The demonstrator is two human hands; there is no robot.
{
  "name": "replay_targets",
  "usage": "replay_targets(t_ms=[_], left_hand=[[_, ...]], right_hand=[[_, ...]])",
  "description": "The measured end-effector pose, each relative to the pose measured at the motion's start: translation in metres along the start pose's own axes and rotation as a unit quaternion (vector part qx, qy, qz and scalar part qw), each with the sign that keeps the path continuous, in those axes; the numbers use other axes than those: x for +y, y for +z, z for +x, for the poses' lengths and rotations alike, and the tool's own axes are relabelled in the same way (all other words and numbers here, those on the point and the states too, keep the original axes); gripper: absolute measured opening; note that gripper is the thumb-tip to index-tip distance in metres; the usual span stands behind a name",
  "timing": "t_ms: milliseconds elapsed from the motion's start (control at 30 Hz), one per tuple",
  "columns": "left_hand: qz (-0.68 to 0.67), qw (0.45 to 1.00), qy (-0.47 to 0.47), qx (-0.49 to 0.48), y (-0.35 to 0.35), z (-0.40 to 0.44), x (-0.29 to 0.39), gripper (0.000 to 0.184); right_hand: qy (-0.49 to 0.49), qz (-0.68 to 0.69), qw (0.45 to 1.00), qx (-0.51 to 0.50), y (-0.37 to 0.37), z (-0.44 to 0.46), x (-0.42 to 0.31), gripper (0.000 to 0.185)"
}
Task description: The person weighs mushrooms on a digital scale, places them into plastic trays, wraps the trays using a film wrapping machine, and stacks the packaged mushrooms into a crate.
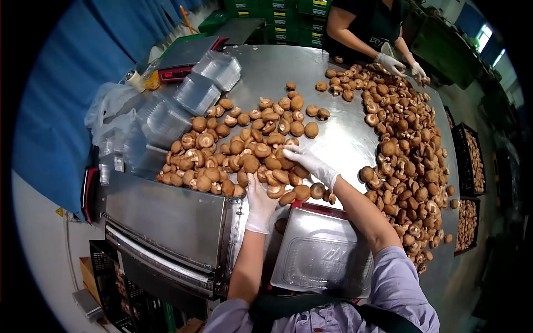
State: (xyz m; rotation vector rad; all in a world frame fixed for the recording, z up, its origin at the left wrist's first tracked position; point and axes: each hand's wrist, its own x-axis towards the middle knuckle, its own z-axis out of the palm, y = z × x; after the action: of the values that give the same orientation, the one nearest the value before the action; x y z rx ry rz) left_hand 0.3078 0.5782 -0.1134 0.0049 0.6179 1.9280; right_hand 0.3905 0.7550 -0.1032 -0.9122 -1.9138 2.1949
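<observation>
While the gloved left hand is partly obscured by brown, round-capped mushrooms at centre, its grip cannot be told; the gloved right hand is laid open against them. A co-worker is cut off at one o'clock. At five o'clock a red-edged scale is mostly covered by an embossed, clear plastic tray; transparent containers are stacked at ten.

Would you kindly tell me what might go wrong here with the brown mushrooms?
Some round brown mushrooms near the edge of the grey metal table might roll off. Others lie close beside the stacked clear plastic trays, so a push from the white-gloved right hand could shift those stacks.
</observation>
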Motion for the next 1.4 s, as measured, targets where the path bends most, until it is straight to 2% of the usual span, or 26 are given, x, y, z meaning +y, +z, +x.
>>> replay_targets(t_ms=[133, 200, 267, 300, 400, 500, 600, 667, 733, 800, 867, 933, 967, 1000, 1067, 1133, 1167, 1200, 1267, 1333, 1400], left_hand=[[0.042, 0.998, -0.013, 0.053, 0.02, -0.005, -0.003, 0.074], [0.03, 0.997, -0.018, 0.068, 0.007, 0.001, -0.01, 0.074], [0.028, 0.997, -0.006, 0.074, 0.003, 0.007, -0.013, 0.073], [0.069, 0.994, -0.004, 0.081, 0.003, 0.008, -0.012, 0.073], [0.114, 0.988, 0.007, 0.104, 0.021, 0.006, -0.004, 0.068], [0.144, 0.985, 0.055, 0.072, 0.036, 0.005, 0.004, 0.058], [0.157, 0.984, 0.063, 0.048, 0.05, 0.0, 0.015, 0.059], [0.188, 0.976, 0.101, 0.037, 0.061, -0.008, 0.015, 0.058], [0.287, 0.951, 0.113, -0.023, 0.088, -0.031, 0.02, 0.056], [0.313, 0.939, 0.118, -0.074, 0.107, -0.055, 0.016, 0.059], [0.312, 0.937, 0.123, -0.095, 0.118, -0.077, 0.001, 0.061], [0.317, 0.934, 0.099, -0.133, 0.12, -0.098, -0.014, 0.061], [0.323, 0.932, 0.082, -0.143, 0.122, -0.111, -0.022, 0.061], [0.329, 0.93, 0.063, -0.151, 0.121, -0.125, -0.029, 0.061], [0.4, 0.891, 0.097, -0.193, 0.119, -0.152, -0.041, 0.062], [0.569, 0.764, 0.186, -0.24, 0.089, -0.167, -0.058, 0.061], [0.643, 0.697, 0.208, -0.241, 0.089, -0.18, -0.058, 0.059], [0.697, 0.653, 0.194, -0.225, 0.082, -0.186, -0.065, 0.052], [0.758, 0.53, 0.307, -0.226, 0.077, -0.188, -0.068, 0.048], [0.795, 0.461, 0.315, -0.236, 0.08, -0.19, -0.066, 0.048], [0.807, 0.444, 0.302, -0.244, 0.074, -0.189, -0.063, 0.05]], right_hand=[[-0.017, 0.043, 0.999, 0.015, 0.011, -0.002, 0.006, 0.075], [-0.006, -0.068, 0.996, 0.057, 0.017, -0.008, -0.001, 0.078], [-0.015, -0.142, 0.988, 0.055, 0.022, -0.018, -0.017, 0.078], [-0.03, -0.181, 0.98, 0.072, 0.026, -0.019, -0.019, 0.075], [-0.06, -0.121, 0.989, 0.064, 0.03, -0.021, -0.026, 0.071], [-0.105, -0.095, 0.987, 0.078, 0.032, -0.031, -0.037, 0.063], [-0.133, -0.057, 0.985, 0.093, 0.036, -0.058, -0.06, 0.057], [-0.203, -0.064, 0.968, 0.135, 0.038, -0.084, -0.066, 0.056], [-0.211, -0.067, 0.966, 0.136, 0.039, -0.123, -0.078, 0.054], [-0.211, -0.027, 0.963, 0.167, 0.046, -0.159, -0.077, 0.056], [-0.259, -0.031, 0.941, 0.215, 0.05, -0.187, -0.063, 0.056], [-0.265, -0.084, 0.922, 0.269, 0.053, -0.22, -0.051, 0.056], [-0.264, -0.032, 0.926, 0.266, 0.056, -0.236, -0.043, 0.057], [-0.259, -0.039, 0.918, 0.297, 0.063, -0.256, -0.038, 0.058], [-0.259, -0.085, 0.906, 0.324, 0.07, -0.29, -0.011, 0.057], [-0.238, -0.142, 0.894, 0.352, 0.085, -0.323, 0.004, 0.055], [-0.236, -0.231, 0.866, 0.375, 0.086, -0.328, 0.031, 0.053], [-0.224, -0.309, 0.846, 0.373, 0.088, -0.334, 0.036, 0.05], [-0.193, -0.384, 0.812, 0.394, 0.093, -0.344, 0.043, 0.046], [-0.204, -0.424, 0.781, 0.412, 0.093, -0.348, 0.05, 0.043], [-0.201, -0.41, 0.779, 0.43, 0.089, -0.349, 0.06, 0.044]])
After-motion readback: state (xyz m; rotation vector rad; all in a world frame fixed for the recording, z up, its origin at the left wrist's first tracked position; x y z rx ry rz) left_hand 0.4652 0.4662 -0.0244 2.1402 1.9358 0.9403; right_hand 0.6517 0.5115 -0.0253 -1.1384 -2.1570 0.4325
